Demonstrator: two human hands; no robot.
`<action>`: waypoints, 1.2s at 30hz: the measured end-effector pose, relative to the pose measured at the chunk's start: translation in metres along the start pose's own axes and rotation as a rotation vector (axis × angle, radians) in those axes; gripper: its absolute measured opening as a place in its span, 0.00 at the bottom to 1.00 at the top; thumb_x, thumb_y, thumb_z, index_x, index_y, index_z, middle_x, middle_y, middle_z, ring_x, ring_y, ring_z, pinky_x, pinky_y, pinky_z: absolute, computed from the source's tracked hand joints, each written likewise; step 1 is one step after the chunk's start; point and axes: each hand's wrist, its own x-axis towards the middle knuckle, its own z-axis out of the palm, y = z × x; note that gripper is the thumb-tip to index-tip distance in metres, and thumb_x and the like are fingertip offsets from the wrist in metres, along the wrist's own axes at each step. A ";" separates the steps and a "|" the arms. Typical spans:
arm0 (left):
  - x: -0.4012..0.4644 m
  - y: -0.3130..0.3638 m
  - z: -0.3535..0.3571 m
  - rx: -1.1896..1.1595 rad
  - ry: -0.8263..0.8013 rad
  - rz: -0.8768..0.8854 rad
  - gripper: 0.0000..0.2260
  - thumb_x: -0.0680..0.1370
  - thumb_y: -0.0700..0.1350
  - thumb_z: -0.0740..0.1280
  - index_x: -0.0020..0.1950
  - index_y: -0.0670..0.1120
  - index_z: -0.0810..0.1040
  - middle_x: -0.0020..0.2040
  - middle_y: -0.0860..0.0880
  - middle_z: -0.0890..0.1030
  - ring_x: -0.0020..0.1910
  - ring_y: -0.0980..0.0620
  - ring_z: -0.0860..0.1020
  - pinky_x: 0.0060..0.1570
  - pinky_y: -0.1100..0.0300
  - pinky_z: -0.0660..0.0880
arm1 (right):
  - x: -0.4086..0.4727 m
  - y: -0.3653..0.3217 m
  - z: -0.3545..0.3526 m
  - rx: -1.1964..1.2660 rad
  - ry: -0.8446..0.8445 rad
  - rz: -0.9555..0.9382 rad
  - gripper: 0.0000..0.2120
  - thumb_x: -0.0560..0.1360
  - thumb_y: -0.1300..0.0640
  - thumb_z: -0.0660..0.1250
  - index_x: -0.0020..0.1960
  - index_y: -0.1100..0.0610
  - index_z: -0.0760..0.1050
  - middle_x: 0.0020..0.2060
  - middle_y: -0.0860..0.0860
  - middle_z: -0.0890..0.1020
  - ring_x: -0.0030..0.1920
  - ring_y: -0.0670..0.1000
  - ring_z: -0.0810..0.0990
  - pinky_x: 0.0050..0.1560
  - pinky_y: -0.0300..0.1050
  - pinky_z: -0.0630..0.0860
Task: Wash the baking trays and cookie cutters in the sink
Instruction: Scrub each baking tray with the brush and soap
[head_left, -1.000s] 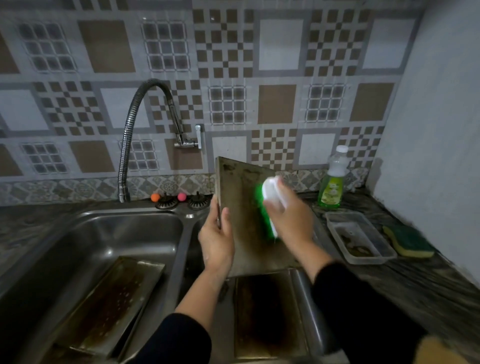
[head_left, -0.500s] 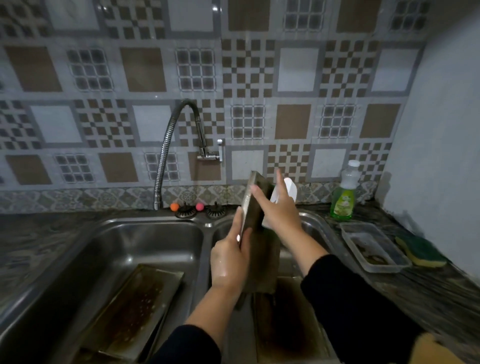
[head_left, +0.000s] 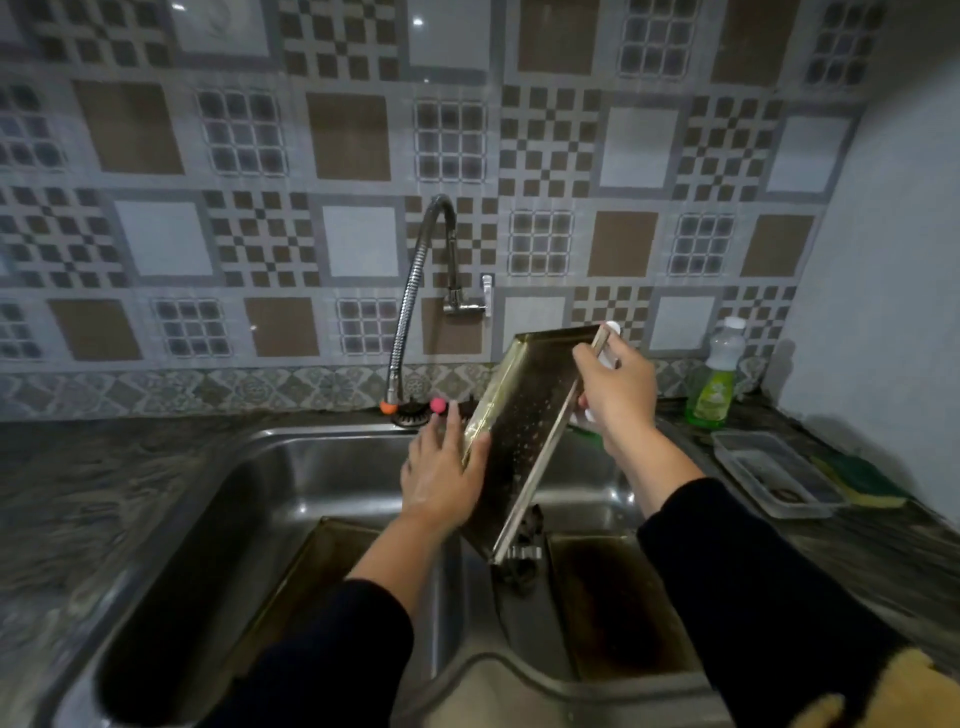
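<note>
A stained metal baking tray (head_left: 524, 431) hangs tilted over the divider of the double sink (head_left: 311, 441), its speckled inner face toward me. My right hand (head_left: 618, 395) grips the tray's right rim together with a white scrub brush (head_left: 613, 328). My left hand (head_left: 441, 467) lies against the left rim with straight fingers, its thumb on the edge. A second dirty tray (head_left: 322, 561) leans in the left basin. A third tray (head_left: 618, 597) lies in the right basin. Dark cookie cutters (head_left: 524, 551) sit just below the held tray's lower corner.
The flexible faucet (head_left: 415, 291) arches behind the tray, its spout near the tray's top left corner. On the right counter stand a green soap bottle (head_left: 714, 384), a clear plastic container (head_left: 769, 467) and a green sponge (head_left: 857, 478). A wall closes off the right side.
The tray has turned from edge-on to showing its inner face and now tilts to the right. My left hand's fingers have straightened along the left rim. My view has risen.
</note>
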 end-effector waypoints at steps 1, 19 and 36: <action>0.002 -0.010 -0.004 0.036 -0.040 -0.038 0.30 0.80 0.65 0.46 0.79 0.57 0.42 0.79 0.47 0.54 0.77 0.45 0.52 0.74 0.43 0.54 | -0.004 -0.001 0.003 0.020 0.000 0.017 0.11 0.77 0.57 0.65 0.55 0.42 0.74 0.36 0.50 0.77 0.26 0.44 0.73 0.23 0.34 0.70; -0.050 -0.215 -0.013 -0.079 -0.253 -0.470 0.31 0.80 0.62 0.55 0.78 0.56 0.46 0.64 0.41 0.75 0.59 0.42 0.76 0.62 0.49 0.71 | -0.064 0.086 0.050 -0.791 -0.202 -0.019 0.32 0.69 0.45 0.73 0.71 0.37 0.65 0.67 0.46 0.75 0.63 0.54 0.76 0.58 0.49 0.74; -0.044 -0.299 -0.007 0.228 -0.535 -0.658 0.46 0.73 0.62 0.68 0.78 0.53 0.38 0.74 0.38 0.56 0.72 0.38 0.62 0.71 0.45 0.61 | -0.074 0.135 0.057 -0.918 -0.353 -0.034 0.28 0.69 0.47 0.72 0.67 0.37 0.69 0.63 0.45 0.78 0.61 0.50 0.77 0.56 0.46 0.75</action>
